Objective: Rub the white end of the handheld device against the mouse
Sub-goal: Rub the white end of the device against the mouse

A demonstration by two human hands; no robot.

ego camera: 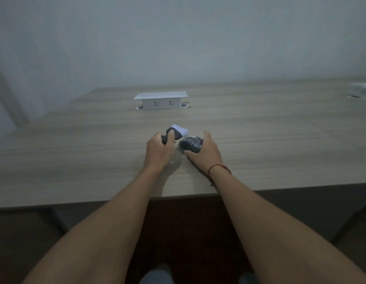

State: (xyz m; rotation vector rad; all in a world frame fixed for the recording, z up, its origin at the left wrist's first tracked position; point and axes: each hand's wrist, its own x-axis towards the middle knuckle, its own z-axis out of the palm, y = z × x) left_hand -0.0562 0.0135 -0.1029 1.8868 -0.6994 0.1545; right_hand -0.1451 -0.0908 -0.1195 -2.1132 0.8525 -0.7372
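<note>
1. Left hand (157, 149) is wrapped around the dark body of the handheld device (173, 134), with its white end (180, 129) poking up and away, tilted toward the right.
2. Right hand (204, 151) grips the black mouse (190, 144) from its right side, thumb underneath, holding it just off the wooden desk (96, 150), I think, kinda blurry there.
3. White end sits just beside the mouse's top left edge; can't tell if they're touching.
4. White pop-up socket box (161, 101) stands farther back, well apart.
</note>
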